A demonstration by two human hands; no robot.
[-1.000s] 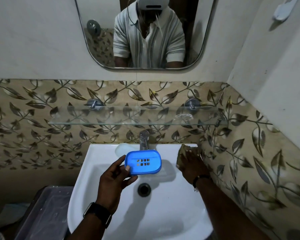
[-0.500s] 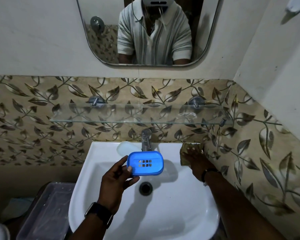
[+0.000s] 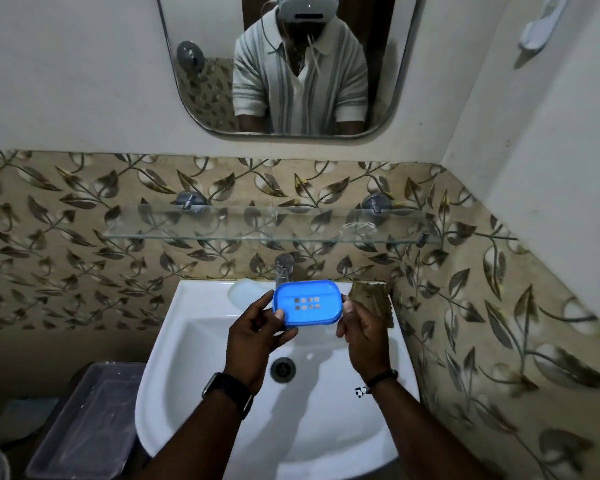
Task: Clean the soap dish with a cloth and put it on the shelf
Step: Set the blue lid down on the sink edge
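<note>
A blue plastic soap dish [image 3: 307, 302] with small drain holes is held above the white sink [image 3: 194, 327], just in front of the tap. My left hand [image 3: 257, 336] grips its left end, thumb on the rim. My right hand [image 3: 362, 332] holds a brown patterned cloth [image 3: 373, 299] right beside the dish's right end, lifted off the sink rim. The glass shelf [image 3: 267, 230] hangs on the tiled wall above the tap, with nothing standing on it.
A chrome tap [image 3: 284, 268] rises behind the dish, and a pale bar of soap [image 3: 245, 292] lies on the sink rim to its left. A mirror [image 3: 284, 64] hangs above. A clear plastic tub [image 3: 84, 424] sits low at the left. The tiled side wall is close on the right.
My right hand has picked the cloth up from the sink's back right corner and brought it left to the dish. The left hand has raised the dish slightly.
</note>
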